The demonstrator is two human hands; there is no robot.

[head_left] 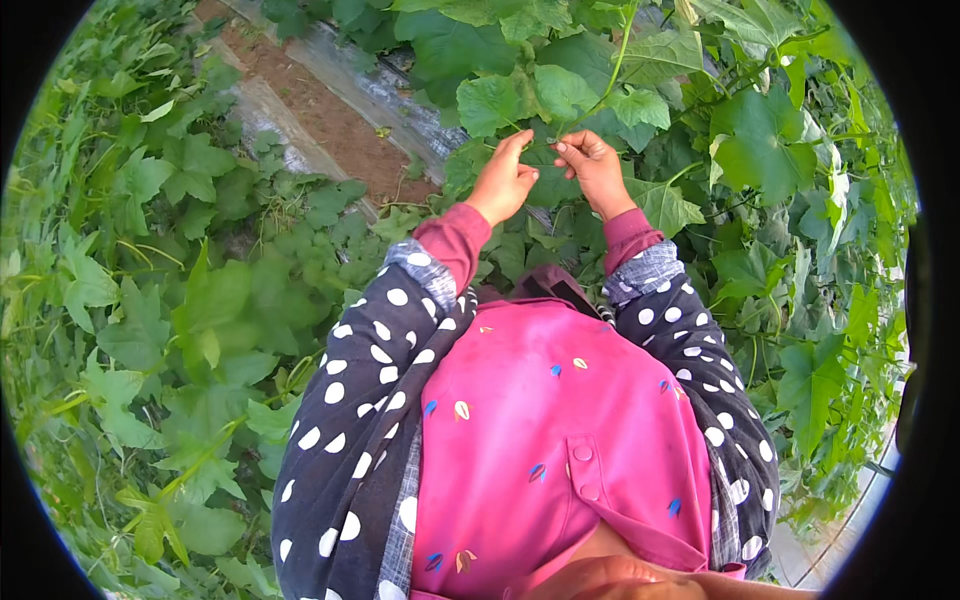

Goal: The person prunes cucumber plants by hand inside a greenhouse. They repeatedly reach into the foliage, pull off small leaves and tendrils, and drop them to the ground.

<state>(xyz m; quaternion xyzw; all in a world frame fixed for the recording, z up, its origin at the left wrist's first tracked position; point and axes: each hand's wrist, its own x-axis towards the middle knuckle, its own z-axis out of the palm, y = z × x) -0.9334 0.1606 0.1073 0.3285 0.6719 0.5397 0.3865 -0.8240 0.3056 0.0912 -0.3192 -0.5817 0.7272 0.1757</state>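
My left hand (502,180) is raised among climbing vine leaves, its thumb and fingers apart; whether a thin stem lies between them cannot be told. Just to its right, my right hand (594,169) pinches a small, thin piece of the vine between thumb and forefinger. A pale green vine stem (619,60) runs down from the top towards the right fingertips. Lobed green leaves (487,105) hang just beyond both hands, and the fingertips of the two hands are close but not touching.
Dense leafy vines (210,300) fill the left side, and more foliage (757,262) stands at the right. A strip of bare brown soil (322,112) runs between sheets of plastic mulch (375,97) at the upper left. Pale paving (795,551) shows at the lower right.
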